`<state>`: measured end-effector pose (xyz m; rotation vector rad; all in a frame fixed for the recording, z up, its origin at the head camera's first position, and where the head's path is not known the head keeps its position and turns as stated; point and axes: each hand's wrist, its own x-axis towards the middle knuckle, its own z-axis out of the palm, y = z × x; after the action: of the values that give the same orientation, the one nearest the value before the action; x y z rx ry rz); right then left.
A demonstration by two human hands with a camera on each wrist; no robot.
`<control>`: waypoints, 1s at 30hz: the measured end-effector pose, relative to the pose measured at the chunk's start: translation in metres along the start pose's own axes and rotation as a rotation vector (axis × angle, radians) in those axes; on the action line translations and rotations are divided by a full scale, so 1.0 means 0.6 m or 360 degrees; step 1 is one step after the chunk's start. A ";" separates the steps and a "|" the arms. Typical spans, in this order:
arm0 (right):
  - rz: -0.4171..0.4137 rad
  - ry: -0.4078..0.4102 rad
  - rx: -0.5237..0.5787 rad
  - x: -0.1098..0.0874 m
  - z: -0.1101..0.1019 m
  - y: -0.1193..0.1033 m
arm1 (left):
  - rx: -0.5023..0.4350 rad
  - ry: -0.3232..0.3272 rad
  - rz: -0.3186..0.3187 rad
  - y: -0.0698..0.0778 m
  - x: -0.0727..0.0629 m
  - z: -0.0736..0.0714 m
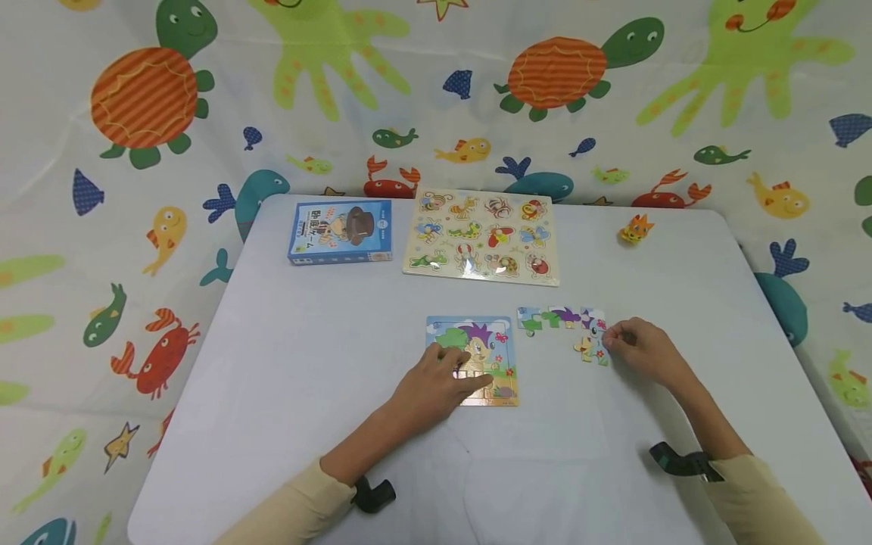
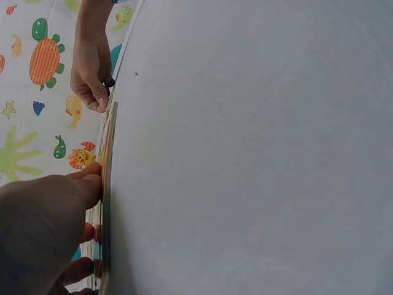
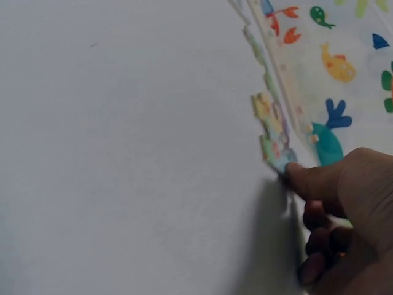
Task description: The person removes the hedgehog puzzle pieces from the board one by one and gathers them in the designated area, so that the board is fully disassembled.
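Note:
A square jigsaw board [image 1: 512, 384] with a purple-haired hedgehog picture lies flat on the table. My left hand [image 1: 429, 384] rests on it with thumb and fingers spread, hiding part of the picture. To the board's right, several loose jigsaw pieces [image 1: 565, 316] form a bent row. At the right end of this row my right hand [image 1: 643, 350] pinches a jigsaw piece [image 1: 599, 327] between thumb and fingertips. The right wrist view shows the thumb at the edge of that end piece [image 3: 279, 161], with the other fingers curled below.
Behind the board lie a blue box [image 1: 341, 231] and a wooden insect puzzle [image 1: 481, 236]. A small orange and yellow toy [image 1: 636, 229] stands at the back right of the white table [image 1: 306, 333]. A sea-animal curtain [image 1: 436, 98] hangs behind it.

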<state>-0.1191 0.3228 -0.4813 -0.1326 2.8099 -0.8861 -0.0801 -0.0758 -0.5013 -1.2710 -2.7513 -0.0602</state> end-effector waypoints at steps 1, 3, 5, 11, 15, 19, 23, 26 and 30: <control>-0.0016 0.0036 -0.0002 -0.002 0.003 0.003 | 0.0001 0.0002 0.0002 0.000 0.000 0.000; -0.0049 0.0119 -0.0011 -0.007 0.009 0.009 | 0.0000 0.0006 0.0001 0.000 0.000 0.000; -0.0093 0.0216 -0.0018 -0.011 0.015 0.012 | -0.0001 0.0007 -0.0001 0.000 -0.001 0.000; -0.0176 0.0355 -0.0005 -0.018 0.025 0.019 | 0.0004 -0.0006 -0.0008 0.000 -0.002 -0.003; -0.0173 0.0375 0.0019 -0.019 0.022 0.021 | -0.0003 0.0002 -0.0008 0.001 -0.001 -0.003; -0.0211 0.0467 0.0048 -0.021 0.017 0.014 | -0.0031 0.0026 0.0001 0.000 -0.001 -0.004; -0.0401 0.0499 0.0058 -0.009 0.027 -0.034 | -0.0060 0.0019 -0.0012 -0.001 -0.003 -0.004; -0.0652 0.0356 0.0041 0.010 0.056 -0.099 | -0.0085 0.0022 -0.0053 -0.001 -0.004 -0.003; -0.0857 0.0088 -0.0022 0.034 0.108 -0.183 | -0.0131 0.0082 -0.0093 0.003 -0.005 0.000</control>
<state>-0.1223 0.1941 -0.4732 -0.9119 2.8720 -0.9773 -0.0768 -0.0771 -0.5016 -1.1902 -2.7684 -0.2104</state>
